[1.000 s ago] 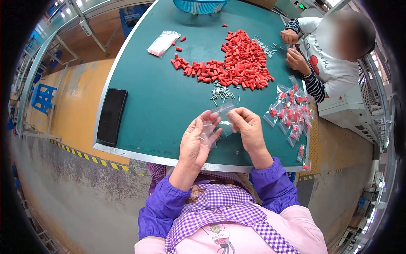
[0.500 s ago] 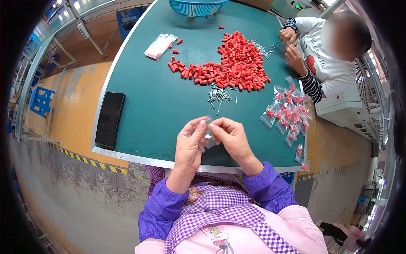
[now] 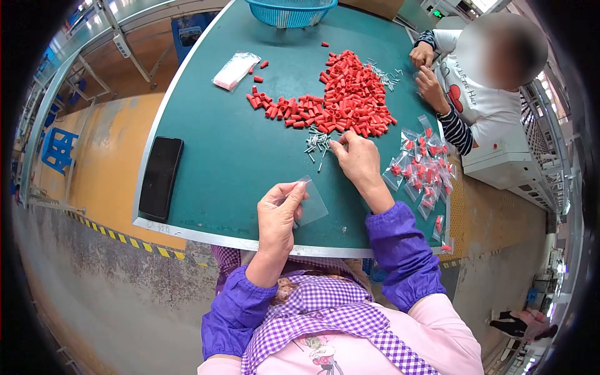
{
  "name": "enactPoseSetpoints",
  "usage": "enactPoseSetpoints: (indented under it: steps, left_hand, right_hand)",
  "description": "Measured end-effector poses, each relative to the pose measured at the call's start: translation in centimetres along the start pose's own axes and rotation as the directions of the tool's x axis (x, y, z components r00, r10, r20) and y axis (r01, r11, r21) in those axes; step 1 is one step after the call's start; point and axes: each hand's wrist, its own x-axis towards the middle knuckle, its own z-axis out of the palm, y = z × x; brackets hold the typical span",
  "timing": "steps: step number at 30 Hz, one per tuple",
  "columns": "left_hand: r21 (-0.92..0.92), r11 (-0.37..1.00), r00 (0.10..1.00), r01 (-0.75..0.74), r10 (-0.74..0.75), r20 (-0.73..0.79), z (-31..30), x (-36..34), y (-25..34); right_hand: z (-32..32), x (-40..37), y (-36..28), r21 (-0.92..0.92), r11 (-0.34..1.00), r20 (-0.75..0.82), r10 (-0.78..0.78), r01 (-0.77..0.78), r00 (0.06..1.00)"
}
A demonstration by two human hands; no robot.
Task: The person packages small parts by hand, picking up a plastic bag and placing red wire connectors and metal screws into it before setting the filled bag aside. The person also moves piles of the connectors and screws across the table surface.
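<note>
My left hand is closed in a pinch on a small clear plastic bag, which spreads out to the right of the fingers. My right hand is at the right edge of a small pile of metal screws, its fingers curled together. Whether something is between those fingertips is hidden. Just beyond lies a big heap of red plastic caps, with a tail of caps running left. At the right edge of the table, several filled clear bags with red caps inside lie in a pile.
A black phone lies at the table's left edge. A stack of clear bags is farther back, and a blue basket stands at the far edge. Across the right corner, a co-worker handles something small near more screws.
My right hand has let go of the clear bag and moved forward and right to the screws. My left hand still holds the bag, now more fully in view.
</note>
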Motion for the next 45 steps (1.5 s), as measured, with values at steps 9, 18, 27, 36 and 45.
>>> enactPoseSetpoints:
  steps: [9,18,27,36,45]
  left_hand:
    - [0.077,0.997,0.999,0.022,-0.025,0.029,0.4,0.0,0.1]
    - [0.212,0.971,0.994,-0.111,0.11,0.016,0.9,-0.2,-0.5]
    - [0.34,0.925,0.984,-0.171,0.175,0.02,1.3,-0.7,-0.5]
    - [0.368,0.923,0.993,-0.111,0.091,0.071,0.7,-0.8,-1.2]
    - [0.387,0.889,0.969,-0.245,0.217,0.115,1.2,-0.9,-0.8]
  right_hand:
    - [0.0,1.6,0.8,-0.108,0.977,0.108,-0.171,0.183,0.979]
    - [-0.6,0.6,1.8,0.126,0.975,0.136,-0.197,0.18,0.971]
    - [-0.9,-1.2,2.6,0.716,0.692,0.232,-0.107,-0.095,0.967]
    - [-2.4,-3.6,1.4,0.891,0.423,0.268,-0.202,-0.163,0.942]
    - [-5.1,-5.9,-1.4,0.801,0.598,0.272,-0.356,-0.005,0.894]
